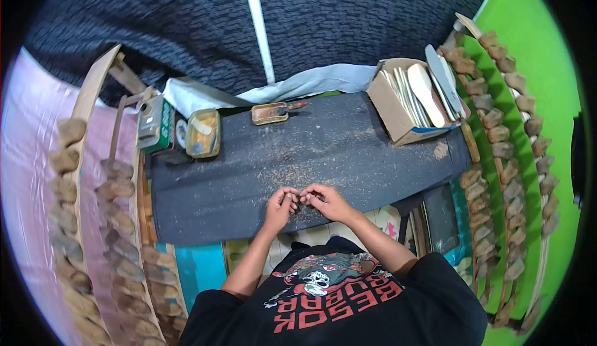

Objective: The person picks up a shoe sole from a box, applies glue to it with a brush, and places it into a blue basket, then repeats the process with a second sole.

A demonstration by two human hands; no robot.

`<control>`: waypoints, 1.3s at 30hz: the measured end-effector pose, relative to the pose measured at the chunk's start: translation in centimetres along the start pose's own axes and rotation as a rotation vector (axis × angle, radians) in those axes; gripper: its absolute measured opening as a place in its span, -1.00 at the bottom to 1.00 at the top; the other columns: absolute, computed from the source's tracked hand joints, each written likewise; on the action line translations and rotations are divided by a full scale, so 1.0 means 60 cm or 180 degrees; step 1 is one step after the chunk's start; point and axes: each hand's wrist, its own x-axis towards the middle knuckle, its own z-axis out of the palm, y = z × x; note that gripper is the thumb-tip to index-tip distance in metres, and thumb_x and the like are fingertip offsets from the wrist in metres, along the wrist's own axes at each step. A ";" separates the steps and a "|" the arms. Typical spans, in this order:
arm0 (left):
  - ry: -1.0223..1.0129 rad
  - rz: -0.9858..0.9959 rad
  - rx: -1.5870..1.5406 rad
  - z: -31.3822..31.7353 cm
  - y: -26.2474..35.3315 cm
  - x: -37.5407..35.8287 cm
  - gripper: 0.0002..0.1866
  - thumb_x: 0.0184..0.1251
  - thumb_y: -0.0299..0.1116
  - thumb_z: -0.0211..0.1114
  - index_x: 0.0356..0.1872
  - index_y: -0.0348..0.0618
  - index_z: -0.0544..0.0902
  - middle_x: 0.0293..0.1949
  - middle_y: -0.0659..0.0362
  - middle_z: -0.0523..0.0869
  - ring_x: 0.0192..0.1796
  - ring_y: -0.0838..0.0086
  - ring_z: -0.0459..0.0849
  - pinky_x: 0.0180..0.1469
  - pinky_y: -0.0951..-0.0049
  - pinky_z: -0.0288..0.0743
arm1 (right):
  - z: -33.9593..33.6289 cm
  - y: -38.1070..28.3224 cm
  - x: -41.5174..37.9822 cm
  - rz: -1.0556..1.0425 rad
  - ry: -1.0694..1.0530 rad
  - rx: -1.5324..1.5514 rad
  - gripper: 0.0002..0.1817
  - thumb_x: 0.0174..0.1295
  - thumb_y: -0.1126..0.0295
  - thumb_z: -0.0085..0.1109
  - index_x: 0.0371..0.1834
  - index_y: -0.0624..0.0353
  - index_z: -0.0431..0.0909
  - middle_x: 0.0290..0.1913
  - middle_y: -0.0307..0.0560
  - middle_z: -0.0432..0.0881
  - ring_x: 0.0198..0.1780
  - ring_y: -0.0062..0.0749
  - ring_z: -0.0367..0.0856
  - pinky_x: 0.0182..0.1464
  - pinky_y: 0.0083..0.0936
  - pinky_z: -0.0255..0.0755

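Curling fingers inward, left hand [283,201] and right hand [326,201] sit close together, fingertips facing, near edge of dark cloth [211,193]. Can't tell if either pinches anything or if fingertips touch. Brown shavings [298,177] scattered mid-cloth, thickest just beyond the hands, some around fingers. Small tray [267,116] far side, tool with reddish handle [298,105] at its right end. Yellowish container [203,144] far left, beside green tin [165,125]. Cardboard box [387,108] far right, pale flat pieces [425,94] upright inside.
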 end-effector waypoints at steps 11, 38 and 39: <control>-0.0874 -0.0183 -0.0281 0.096 0.059 0.180 -0.78 0.65 -0.38 0.00 0.08 -0.20 0.58 -0.25 0.27 0.62 -0.34 0.68 0.60 -0.32 0.66 0.50 | -0.164 0.001 -0.053 -0.0211 0.1951 -0.0383 -0.86 0.41 0.51 0.12 -0.06 0.28 0.63 -0.15 -0.07 0.76 -0.06 -0.42 0.72 0.04 -0.45 0.54; -0.1128 0.1629 0.2411 0.445 0.202 0.463 -0.38 0.34 -0.38 0.20 0.45 -0.20 0.37 0.37 -0.04 0.41 0.39 0.03 0.36 0.48 0.12 0.20 | -0.630 -0.026 0.134 0.1317 0.1568 -0.3499 -0.57 0.05 0.37 0.40 0.02 0.27 0.63 -0.05 0.18 0.74 0.02 0.07 0.72 0.03 -0.14 0.57; -0.1139 0.1628 0.2413 0.448 0.202 0.465 -0.38 0.34 -0.38 0.20 0.45 -0.20 0.37 0.37 -0.04 0.41 0.39 0.03 0.36 0.48 0.12 0.20 | -0.632 -0.026 0.139 0.1325 0.1574 -0.3493 -0.57 0.05 0.37 0.40 0.02 0.27 0.63 -0.05 0.18 0.74 0.02 0.07 0.72 0.03 -0.14 0.57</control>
